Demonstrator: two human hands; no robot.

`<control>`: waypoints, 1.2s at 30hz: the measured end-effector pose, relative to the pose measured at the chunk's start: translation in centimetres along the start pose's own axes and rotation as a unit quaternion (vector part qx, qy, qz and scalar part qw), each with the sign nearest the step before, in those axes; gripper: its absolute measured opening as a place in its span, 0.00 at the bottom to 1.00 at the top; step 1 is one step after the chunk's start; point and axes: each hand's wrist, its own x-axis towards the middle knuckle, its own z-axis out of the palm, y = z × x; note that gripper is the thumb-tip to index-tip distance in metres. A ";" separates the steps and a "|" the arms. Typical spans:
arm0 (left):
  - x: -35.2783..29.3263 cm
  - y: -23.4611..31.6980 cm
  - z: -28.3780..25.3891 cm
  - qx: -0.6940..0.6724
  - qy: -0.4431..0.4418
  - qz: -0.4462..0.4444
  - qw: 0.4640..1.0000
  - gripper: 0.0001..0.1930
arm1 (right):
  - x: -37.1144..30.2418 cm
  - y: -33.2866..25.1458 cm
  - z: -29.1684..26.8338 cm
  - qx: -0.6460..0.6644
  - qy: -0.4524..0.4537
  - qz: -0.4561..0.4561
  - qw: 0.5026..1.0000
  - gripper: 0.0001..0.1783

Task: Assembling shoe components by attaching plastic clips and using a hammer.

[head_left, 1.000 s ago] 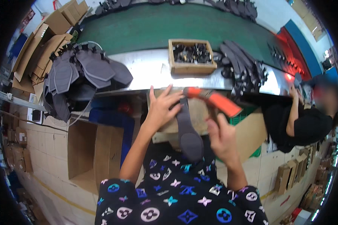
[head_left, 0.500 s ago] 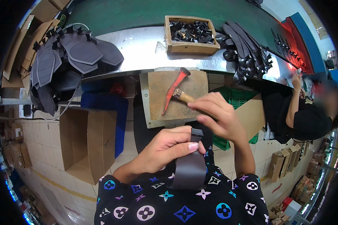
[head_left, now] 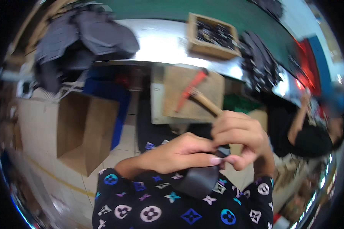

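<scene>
My left hand (head_left: 183, 154) pinches a dark grey strap (head_left: 200, 181) between thumb and fingers, low in front of my body. The strap curves down toward my lap. At its upper end my right hand (head_left: 242, 137) meets the left, its fingers bent and closed around that end; the fingers partly hide it. Beyond my hands a hammer (head_left: 187, 91) with a red head and wooden handle lies on a worn brown board (head_left: 214, 86). The handle runs toward my right hand and passes behind its knuckles.
A wooden box (head_left: 214, 51) of small black parts stands on the metal bench edge (head_left: 160, 42). Dark grey padded pieces (head_left: 107, 32) are piled at left, black straps (head_left: 259, 53) at right. An open cardboard box (head_left: 99, 133) sits lower left; a person (head_left: 313, 139) works at right.
My right hand has come down from beside the hammer handle to the strap's end. My left hand and the strap have shifted right. The whole view has turned slightly and blurred.
</scene>
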 end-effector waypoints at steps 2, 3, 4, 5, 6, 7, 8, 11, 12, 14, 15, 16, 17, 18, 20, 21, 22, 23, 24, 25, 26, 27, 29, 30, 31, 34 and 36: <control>-0.5 -0.2 -0.6 0.074 0.050 0.033 0.995 0.17 | 0.6 -1.9 0.8 -0.099 0.050 0.071 0.991 0.20; 0.0 -1.0 -0.8 0.088 0.057 0.051 0.993 0.17 | -0.5 -1.9 1.6 -0.115 0.081 0.111 0.984 0.20; 0.1 -2.0 -1.2 0.123 0.071 0.048 0.989 0.18 | -0.7 -1.7 2.7 -0.108 0.126 0.140 0.976 0.19; 0.7 -2.8 -1.2 0.150 0.066 0.051 0.985 0.20 | -0.7 -2.0 3.3 -0.114 0.171 0.156 0.966 0.17; 0.9 -3.7 -0.3 0.100 0.101 0.103 0.984 0.23 | -1.2 -2.0 3.6 -0.110 0.199 0.155 0.961 0.17; 0.9 -4.3 0.3 0.048 0.125 0.156 0.979 0.27 | -2.1 -1.6 3.8 -0.100 0.237 0.143 0.956 0.18; 0.2 -3.7 0.7 -0.122 0.104 0.057 0.985 0.31 | -2.9 -1.0 4.2 -0.072 0.306 0.140 0.939 0.17; -0.2 -4.4 0.2 -0.155 0.057 0.046 0.985 0.32 | -4.9 0.7 4.1 -0.138 0.433 0.159 0.876 0.17; -0.3 -4.5 -0.2 -0.107 0.062 0.037 0.992 0.31 | -5.2 1.6 4.0 -0.148 0.445 0.176 0.866 0.17; -0.6 -3.8 -1.1 -0.029 0.132 0.040 0.990 0.26 | -5.0 2.9 3.6 -0.187 0.434 0.203 0.858 0.18; -1.1 -3.2 -2.1 0.024 0.160 0.041 0.986 0.25 | -4.3 3.3 3.3 -0.213 0.406 0.210 0.864 0.18; -1.9 -2.6 -3.1 0.066 0.200 0.040 0.977 0.22 | -3.2 3.3 3.1 -0.180 0.375 0.221 0.882 0.20; -2.8 -0.8 -4.1 0.172 0.243 0.051 0.953 0.22 | -2.3 2.9 2.4 -0.199 0.314 0.230 0.900 0.25; -4.1 0.4 -5.1 0.191 0.295 0.072 0.933 0.22 | -2.2 3.0 2.2 -0.200 0.266 0.228 0.915 0.28; -5.1 4.1 -7.0 0.281 0.435 0.131 0.845 0.23 | -4.0 3.9 1.8 -0.191 0.229 0.234 0.925 0.37; -5.4 6.2 -8.2 0.302 0.513 0.144 0.790 0.25 | -4.4 3.3 1.9 -0.133 0.265 0.272 0.915 0.36; -5.9 7.8 -10.8 0.277 0.544 0.207 0.765 0.29 | -5.7 3.7 1.8 -0.120 0.275 0.281 0.912 0.35; -6.0 10.2 -12.2 0.277 0.589 0.242 0.719 0.30 | -7.1 4.2 1.7 -0.103 0.284 0.288 0.909 0.35; -7.8 12.6 -14.3 0.299 0.621 0.267 0.674 0.30 | -8.1 4.2 1.8 -0.129 0.290 0.272 0.909 0.32; -10.3 14.4 -17.0 0.317 0.648 0.292 0.628 0.30 | -8.9 4.1 1.9 -0.127 0.295 0.264 0.909 0.32; -12.2 16.2 -20.3 0.361 0.661 0.230 0.616 0.31 | -10.0 3.9 1.9 -0.124 0.309 0.282 0.900 0.30; -14.4 17.9 -22.9 0.408 0.671 0.167 0.596 0.32 | -11.0 3.8 2.0 -0.117 0.324 0.298 0.890 0.29; -17.5 19.2 -27.7 0.607 0.717 -0.180 0.293 0.38 | -12.6 4.2 2.5 -0.115 0.351 0.302 0.879 0.26; -17.4 19.7 -29.4 0.601 0.653 -0.285 0.361 0.44 | -13.3 4.6 2.5 -0.088 0.363 0.296 0.879 0.25; -17.9 19.2 -31.3 0.601 0.647 -0.262 0.390 0.43 | -14.2 4.8 2.4 -0.062 0.379 0.289 0.877 0.24; -15.9 18.4 -33.9 0.621 0.586 -0.103 0.510 0.33 | -15.9 5.7 1.1 -0.073 0.461 0.298 0.833 0.23; -20.8 20.4 -34.8 0.675 0.555 -0.126 0.469 0.34 | -15.6 6.7 -1.0 -0.097 0.494 0.296 0.812 0.22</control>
